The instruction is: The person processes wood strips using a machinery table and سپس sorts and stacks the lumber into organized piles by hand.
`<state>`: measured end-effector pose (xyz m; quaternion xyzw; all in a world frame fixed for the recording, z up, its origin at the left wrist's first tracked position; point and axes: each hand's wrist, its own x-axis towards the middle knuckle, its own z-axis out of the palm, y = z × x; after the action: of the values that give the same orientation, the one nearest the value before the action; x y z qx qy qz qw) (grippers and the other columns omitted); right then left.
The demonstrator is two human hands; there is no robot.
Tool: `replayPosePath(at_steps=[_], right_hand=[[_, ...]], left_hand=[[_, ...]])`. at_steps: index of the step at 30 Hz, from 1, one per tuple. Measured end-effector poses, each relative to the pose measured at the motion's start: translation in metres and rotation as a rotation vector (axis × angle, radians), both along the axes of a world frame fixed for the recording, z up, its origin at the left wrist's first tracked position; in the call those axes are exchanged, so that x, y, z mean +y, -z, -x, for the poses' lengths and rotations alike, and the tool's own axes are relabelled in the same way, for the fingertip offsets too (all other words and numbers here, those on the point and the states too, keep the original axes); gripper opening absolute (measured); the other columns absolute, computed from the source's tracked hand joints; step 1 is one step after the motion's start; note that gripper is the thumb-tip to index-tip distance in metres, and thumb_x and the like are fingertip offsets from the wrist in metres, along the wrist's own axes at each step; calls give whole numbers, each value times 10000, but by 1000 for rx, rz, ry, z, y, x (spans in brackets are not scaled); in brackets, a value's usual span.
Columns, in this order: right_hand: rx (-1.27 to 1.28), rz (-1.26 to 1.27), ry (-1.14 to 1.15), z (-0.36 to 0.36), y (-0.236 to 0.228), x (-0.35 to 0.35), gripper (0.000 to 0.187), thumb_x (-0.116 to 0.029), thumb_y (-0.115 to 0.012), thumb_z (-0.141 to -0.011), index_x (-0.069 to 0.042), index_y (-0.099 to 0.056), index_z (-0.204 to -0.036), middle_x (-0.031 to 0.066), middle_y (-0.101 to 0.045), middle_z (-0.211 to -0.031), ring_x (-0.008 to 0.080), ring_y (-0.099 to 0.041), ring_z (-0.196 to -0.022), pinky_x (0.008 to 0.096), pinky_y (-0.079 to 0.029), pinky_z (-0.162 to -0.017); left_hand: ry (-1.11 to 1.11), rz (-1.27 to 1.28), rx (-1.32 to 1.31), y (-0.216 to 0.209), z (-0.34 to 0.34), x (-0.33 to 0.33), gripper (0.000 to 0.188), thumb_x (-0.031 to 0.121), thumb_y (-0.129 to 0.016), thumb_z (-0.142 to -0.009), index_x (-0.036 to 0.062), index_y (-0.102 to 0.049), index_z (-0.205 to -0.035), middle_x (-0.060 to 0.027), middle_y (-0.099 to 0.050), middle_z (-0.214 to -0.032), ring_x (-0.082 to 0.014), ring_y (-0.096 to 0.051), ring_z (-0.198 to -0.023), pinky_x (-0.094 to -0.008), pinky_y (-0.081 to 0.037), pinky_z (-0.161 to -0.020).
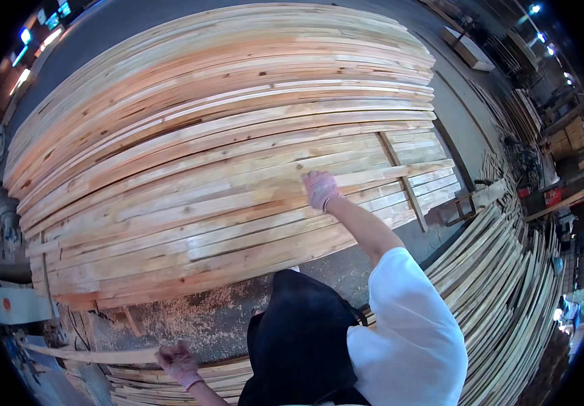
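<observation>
My left hand [178,364], in a pinkish work glove, is closed on the end of a thin wooden strip [112,354] at the lower left. That strip runs off to the left, beside the big stack. With my arm reaching forward, my right hand [320,189], in a similar glove, closes on a long wooden board [373,176] on top of the stack. The board's right part lies over a wooden crosspiece [410,196]. Around it lie several pale boards [238,162] side by side, some with knots. My fingertips are partly hidden on both hands.
Many long strips [488,291] lie in a large pile to my right. More strips [149,386] are low at my left. Sawdust and shavings [204,318] cover the ground between me and the stack. A white panel with an orange mark [7,304] stands at the far left.
</observation>
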<state>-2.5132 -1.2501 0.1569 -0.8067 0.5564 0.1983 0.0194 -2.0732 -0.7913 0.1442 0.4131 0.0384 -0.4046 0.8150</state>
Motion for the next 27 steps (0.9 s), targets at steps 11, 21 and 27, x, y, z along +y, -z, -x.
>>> replayPosePath(at_steps=[11, 21, 27], right_hand=[[-42, -143, -265, 58, 0, 38, 169, -222, -584, -754, -103, -666, -841, 137, -665, -820, 300, -652, -816, 417, -509, -707], [-112, -185, -233, 83, -61, 288, 599, -326, -769, -611, -109, -520, -1110, 95, -581, -976, 276, -577, -944, 409, -431, -809], [102, -613, 86, 145, -60, 373, 605, -494, -529, -866, -37, -499, -1263, 216, -600, -1139, 374, -566, -1066, 458, -471, -864]], left_hand=[[223, 14, 365, 18, 55, -138, 221, 309, -590, -842, 117, -640, -939, -77, -644, -986, -285, -586, -990, -449, -447, -935], [298, 8, 582, 53, 128, -135, 295, 309, -635, -859, 81, -580, -1039, -93, -629, -968, -293, -611, -925, -481, -501, -852], [318, 78, 608, 53, 124, -66, 242, 230, -650, -853, 62, -590, -1016, -109, -636, -910, -314, -622, -881, -500, -516, -825]])
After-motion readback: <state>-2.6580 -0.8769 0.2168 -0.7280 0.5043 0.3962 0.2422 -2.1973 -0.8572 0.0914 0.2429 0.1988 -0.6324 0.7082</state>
